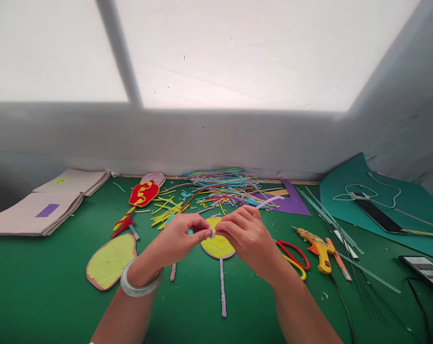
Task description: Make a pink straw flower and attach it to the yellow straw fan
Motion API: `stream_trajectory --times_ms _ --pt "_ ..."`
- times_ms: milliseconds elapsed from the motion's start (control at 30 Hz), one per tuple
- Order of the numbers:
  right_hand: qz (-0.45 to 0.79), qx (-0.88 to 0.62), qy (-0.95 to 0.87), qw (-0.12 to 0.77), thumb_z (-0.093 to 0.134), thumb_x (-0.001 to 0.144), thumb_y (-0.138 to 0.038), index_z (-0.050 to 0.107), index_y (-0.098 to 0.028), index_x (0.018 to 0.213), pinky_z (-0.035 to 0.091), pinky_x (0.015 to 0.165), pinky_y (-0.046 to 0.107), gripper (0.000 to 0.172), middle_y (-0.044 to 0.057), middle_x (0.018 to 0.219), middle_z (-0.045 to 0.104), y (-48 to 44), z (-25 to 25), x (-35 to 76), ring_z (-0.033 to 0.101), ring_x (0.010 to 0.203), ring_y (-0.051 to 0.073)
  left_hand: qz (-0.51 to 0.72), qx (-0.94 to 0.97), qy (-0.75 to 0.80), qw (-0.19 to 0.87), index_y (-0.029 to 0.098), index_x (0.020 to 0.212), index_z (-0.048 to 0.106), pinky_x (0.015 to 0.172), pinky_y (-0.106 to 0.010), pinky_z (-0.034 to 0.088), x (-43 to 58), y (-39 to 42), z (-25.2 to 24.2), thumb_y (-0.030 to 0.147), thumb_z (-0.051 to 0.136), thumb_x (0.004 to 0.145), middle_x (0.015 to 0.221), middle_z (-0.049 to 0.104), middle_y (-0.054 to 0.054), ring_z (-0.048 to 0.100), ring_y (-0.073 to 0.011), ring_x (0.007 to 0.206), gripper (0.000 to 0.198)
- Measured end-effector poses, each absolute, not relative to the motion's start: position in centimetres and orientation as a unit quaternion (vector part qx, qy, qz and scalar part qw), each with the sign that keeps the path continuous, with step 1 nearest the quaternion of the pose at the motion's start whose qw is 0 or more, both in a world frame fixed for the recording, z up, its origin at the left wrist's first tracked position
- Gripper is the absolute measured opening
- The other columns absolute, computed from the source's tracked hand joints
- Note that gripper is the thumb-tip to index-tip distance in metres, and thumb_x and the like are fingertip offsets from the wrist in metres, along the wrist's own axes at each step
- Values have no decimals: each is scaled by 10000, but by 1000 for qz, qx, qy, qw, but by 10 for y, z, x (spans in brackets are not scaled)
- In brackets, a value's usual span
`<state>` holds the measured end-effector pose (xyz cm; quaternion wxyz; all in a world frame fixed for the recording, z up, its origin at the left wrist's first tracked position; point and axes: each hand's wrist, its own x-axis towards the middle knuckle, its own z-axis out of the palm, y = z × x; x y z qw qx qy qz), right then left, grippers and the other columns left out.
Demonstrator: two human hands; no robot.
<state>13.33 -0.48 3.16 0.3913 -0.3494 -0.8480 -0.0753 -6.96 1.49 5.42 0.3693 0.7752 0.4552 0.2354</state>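
Both my hands are raised over the table's middle, pinching a lilac pipe cleaner (pixel 269 202) between them. Its free end sticks out to the upper right, past my right hand (pixel 247 239). Thumb and fingertips of my left hand (pixel 184 237) close on the other end, which looks bent or curled; its exact shape is hard to see. Below my fingers lies a round yellow fan-shaped piece (pixel 218 249) covered in pipe cleaner, with a lilac stem (pixel 222 289) pointing toward me. A short pink stem (pixel 173 272) shows beside my left wrist.
Cut pipe cleaners (pixel 223 181) are heaped at the back. A red piece (pixel 143 194) and a yellow pear-shaped piece (pixel 109 263) lie left, near paper stacks (pixel 37 210). Scissors (pixel 297 258), a corded glue gun (pixel 321 251), clear sticks (pixel 374 272) and a phone (pixel 377 214) lie right.
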Motion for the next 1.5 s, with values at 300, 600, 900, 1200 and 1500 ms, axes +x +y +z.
stream_trajectory --times_ms 300,600,900,1200,1500 --pt "-70 -343 -860 371 520 988 -230 620 -216 919 340 905 346 122 -3 860 691 -5 31 133 538 803 140 230 788 427 379 193 804 682 656 -249 428 -70 14 51 414 569 880 804 650 -17 559 -160 769 261" --pt "-63 -343 -860 373 549 974 -238 610 -216 949 367 883 345 69 -4 866 686 -4 31 137 536 806 146 247 794 416 368 197 773 686 597 -229 434 -69 13 55 412 580 872 718 639 -3 568 -147 686 259" --pt "-53 -333 -861 380 544 973 -205 597 -210 971 383 871 347 54 2 882 679 -5 33 138 522 823 155 236 779 432 387 194 788 679 599 -235 431 -69 12 59 429 567 870 706 628 0 543 -140 644 273" --pt "-60 -332 -854 397 548 961 -189 604 -216 951 413 847 341 63 -2 847 677 -5 33 135 540 796 150 254 783 431 370 188 782 680 583 -227 429 -68 11 59 411 573 868 744 630 -13 538 -141 666 262" --pt "-112 -360 -791 481 576 908 -128 586 -219 864 430 762 335 102 0 747 656 -9 32 119 564 727 155 328 764 429 355 186 790 677 680 -251 452 -61 7 56 392 571 875 795 672 -26 587 -159 750 247"
